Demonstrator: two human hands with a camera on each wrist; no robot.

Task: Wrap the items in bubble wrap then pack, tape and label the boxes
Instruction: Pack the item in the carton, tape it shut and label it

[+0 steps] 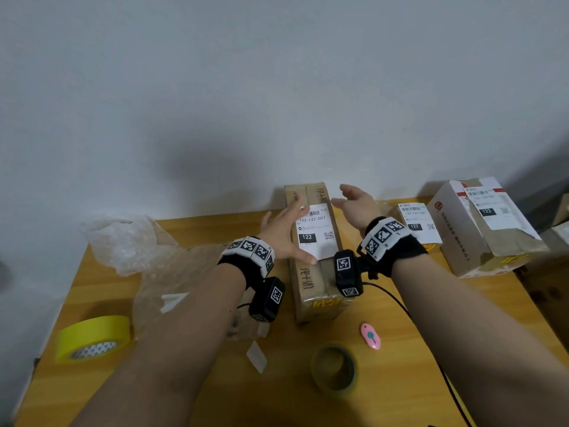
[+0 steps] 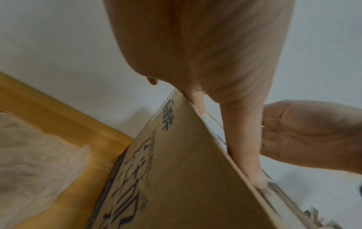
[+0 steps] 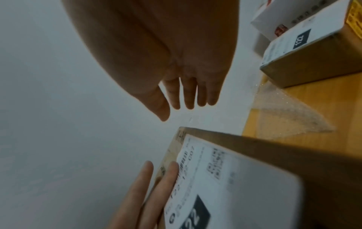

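Note:
A long brown cardboard box (image 1: pixel 311 282) lies on the wooden table (image 1: pixel 200 380), its far end at the wall. A white shipping label (image 1: pixel 314 232) marked 122 sits on its top. My left hand (image 1: pixel 284 231) lies flat on the box's left side, straight fingers on the label's left edge and the thumb reaching its near corner. In the left wrist view its fingers (image 2: pixel 243 139) rest along the box's top edge (image 2: pixel 176 170). My right hand (image 1: pixel 354 203) hovers open above the box's right edge, touching nothing; in the right wrist view its fingers (image 3: pixel 188 93) hang over the label (image 3: pixel 225 186).
Two labelled boxes stand at the right: a small one (image 1: pixel 420 223) and a larger white one (image 1: pixel 486 226). Bubble wrap (image 1: pixel 129 241) lies at the left. A yellow tape roll (image 1: pixel 92 337), a brown tape roll (image 1: pixel 334 369) and a pink cutter (image 1: pixel 371 335) lie near the front.

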